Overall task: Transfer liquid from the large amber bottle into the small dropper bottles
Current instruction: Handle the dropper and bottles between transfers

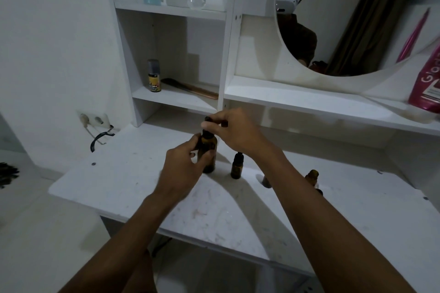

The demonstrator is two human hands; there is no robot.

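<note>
Grips the large amber bottle (212, 141) round its body with the left hand (183, 166), upright on the white table (142, 173) just beside a small dropper bottle (236, 168), and pinches its black cap (206, 119) with the right hand (232, 129) (glass, likely slippery and breakable: best held mid-body).
</note>
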